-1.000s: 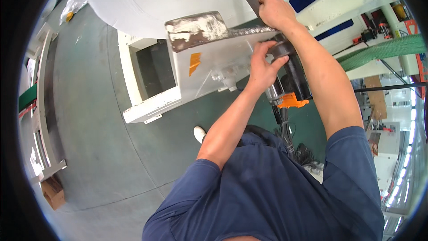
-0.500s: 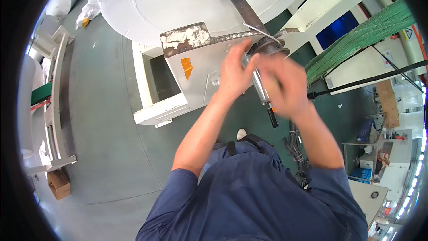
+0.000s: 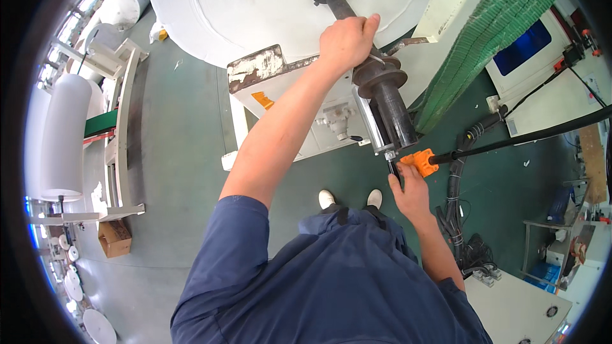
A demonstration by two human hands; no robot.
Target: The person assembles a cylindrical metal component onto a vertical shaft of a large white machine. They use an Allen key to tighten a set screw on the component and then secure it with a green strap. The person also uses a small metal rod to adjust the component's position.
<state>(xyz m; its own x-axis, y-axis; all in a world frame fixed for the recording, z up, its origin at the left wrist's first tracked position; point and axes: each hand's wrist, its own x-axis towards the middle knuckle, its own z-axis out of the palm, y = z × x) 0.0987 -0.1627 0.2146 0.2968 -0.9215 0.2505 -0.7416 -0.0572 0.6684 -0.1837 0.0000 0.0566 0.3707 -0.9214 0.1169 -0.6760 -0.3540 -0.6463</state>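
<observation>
A dark metal shaft [image 3: 339, 6] runs out from the core of a huge white roll [image 3: 255, 6] toward me. My left hand [image 3: 347, 41] is closed over the shaft, between the roll and a flanged collar [image 3: 380, 76]. Beyond the collar, the shaft's thick end [image 3: 396, 118] points at me, beside a shiny metal cylinder [image 3: 371, 121]. Lower right, my right hand [image 3: 411, 192] has thumb and fingers closed around a small black handle [image 3: 394, 169] below that cylinder. An orange control box [image 3: 419, 162] on a black cable hangs right by its fingertips; whether they touch it I cannot tell.
A white machine frame [image 3: 255, 73] with a worn top edge supports the shaft. A green woven sling [image 3: 475, 44] slants down at the right. Cable bundles [image 3: 454, 197] lie on the floor. Racks with white rolls [image 3: 67, 134] and a cardboard box [image 3: 115, 237] stand left.
My hands were close together over the collar, the right one blurred. The left has moved up onto the shaft; the right has dropped to the black handle. My view has shifted.
</observation>
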